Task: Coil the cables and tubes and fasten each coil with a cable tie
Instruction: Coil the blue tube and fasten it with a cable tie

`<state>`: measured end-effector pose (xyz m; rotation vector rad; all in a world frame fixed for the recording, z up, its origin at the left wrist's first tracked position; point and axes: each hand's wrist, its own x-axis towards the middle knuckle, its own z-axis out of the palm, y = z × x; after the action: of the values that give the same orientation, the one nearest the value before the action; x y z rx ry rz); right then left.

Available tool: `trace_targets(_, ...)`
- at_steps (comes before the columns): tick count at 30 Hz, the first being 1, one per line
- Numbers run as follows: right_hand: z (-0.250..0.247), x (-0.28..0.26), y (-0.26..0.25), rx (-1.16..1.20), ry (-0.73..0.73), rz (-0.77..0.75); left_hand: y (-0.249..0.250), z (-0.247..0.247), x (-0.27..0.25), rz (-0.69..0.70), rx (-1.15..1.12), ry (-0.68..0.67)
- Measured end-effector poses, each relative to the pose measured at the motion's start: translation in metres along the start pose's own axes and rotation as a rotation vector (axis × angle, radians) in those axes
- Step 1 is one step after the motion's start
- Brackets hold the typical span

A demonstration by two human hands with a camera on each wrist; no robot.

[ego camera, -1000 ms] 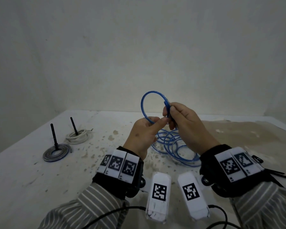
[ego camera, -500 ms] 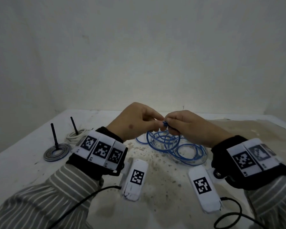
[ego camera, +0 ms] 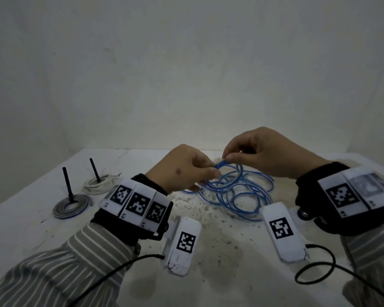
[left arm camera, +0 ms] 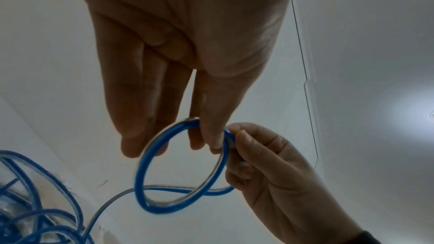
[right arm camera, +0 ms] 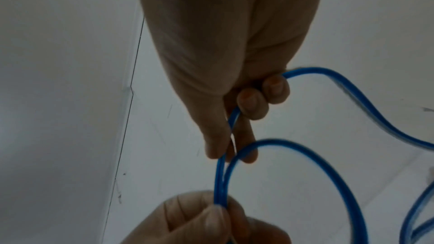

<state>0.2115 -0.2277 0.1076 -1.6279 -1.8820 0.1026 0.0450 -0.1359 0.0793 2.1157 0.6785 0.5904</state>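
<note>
Above a stained white table [ego camera: 42, 235], the blue tube [left arm camera: 180, 166] is pinched by left hand [ego camera: 182, 171] and right hand [ego camera: 262, 151]; each new loop is best matched to the first and kept untwisted.

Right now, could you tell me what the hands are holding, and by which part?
Both hands pinch the blue tube at one small loop lifted from the loose pile: the left hand at its near side, the right hand at its top.
</note>
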Motion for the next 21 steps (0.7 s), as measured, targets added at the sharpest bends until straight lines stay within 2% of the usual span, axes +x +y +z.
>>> trace_targets(3,-0.01,0.0,0.005,-0.019,0.024,0.012,-0.002,-0.002,-0.003,-0.021,-0.045,0.013)
trace_targets(11,-0.032,-0.004,0.026,0.106,0.1,0.071,-0.011,-0.007,-0.013,0.005,-0.096,0.026)
trace_targets(14,-0.017,-0.006,0.029,0.234,0.085,0.101,-0.01,-0.006,-0.01,0.027,-0.202,0.122)
trace_targets(18,0.019,-0.01,0.027,0.395,0.009,0.147,-0.005,0.004,-0.007,0.019,-0.499,0.268)
trace_targets(21,0.033,-0.009,0.019,0.582,0.076,0.164,-0.002,0.015,-0.003,-0.002,-0.638,0.338)
